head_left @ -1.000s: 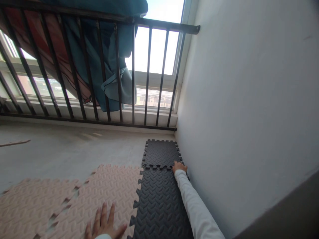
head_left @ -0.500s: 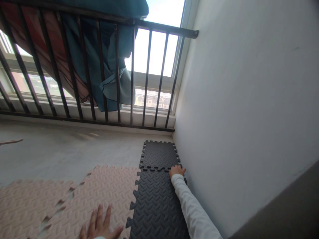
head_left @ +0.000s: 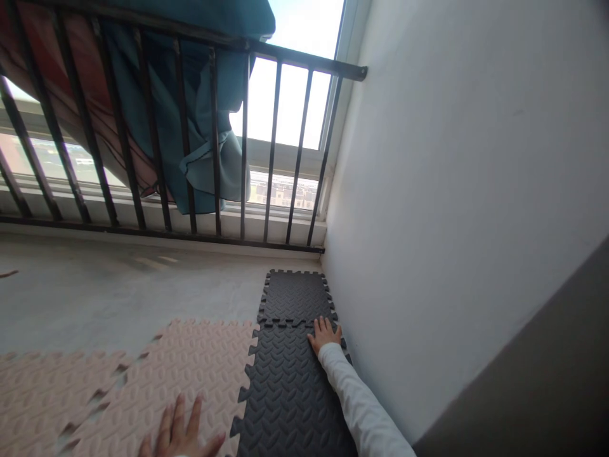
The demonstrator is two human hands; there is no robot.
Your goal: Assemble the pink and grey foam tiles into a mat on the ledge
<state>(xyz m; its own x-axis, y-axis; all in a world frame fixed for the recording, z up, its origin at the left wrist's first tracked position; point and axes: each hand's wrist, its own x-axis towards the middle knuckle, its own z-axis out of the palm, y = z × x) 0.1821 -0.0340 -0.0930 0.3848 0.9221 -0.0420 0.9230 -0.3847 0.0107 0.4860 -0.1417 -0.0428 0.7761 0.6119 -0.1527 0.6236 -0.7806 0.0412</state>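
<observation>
My right hand (head_left: 326,334) lies with fingers spread on the near black foam mat tile (head_left: 290,387), close to its far right corner and the wall. Just beyond it is the far black foam mat tile (head_left: 297,295), meeting the near one along a toothed seam near my fingertips. My left hand (head_left: 183,433) rests with spread fingers on a pink foam mat tile (head_left: 204,362), left of the black one; the bottom edge of the view cuts it off. Farther left lies another pink foam mat tile (head_left: 52,393), with gaps along the seam between the two pink ones.
A white wall (head_left: 451,190) rises along the right of the black tiles. Ahead stands a dark metal railing (head_left: 242,238) before a window, with a blue and pink cloth (head_left: 204,165) hanging over it. Bare grey floor (head_left: 118,285) stretches between the pink tiles and the railing.
My right hand has shifted from the tile's edge slightly inward, and its fingers are now spread flatter. The view has turned slightly right. My left hand stays on the pink tile.
</observation>
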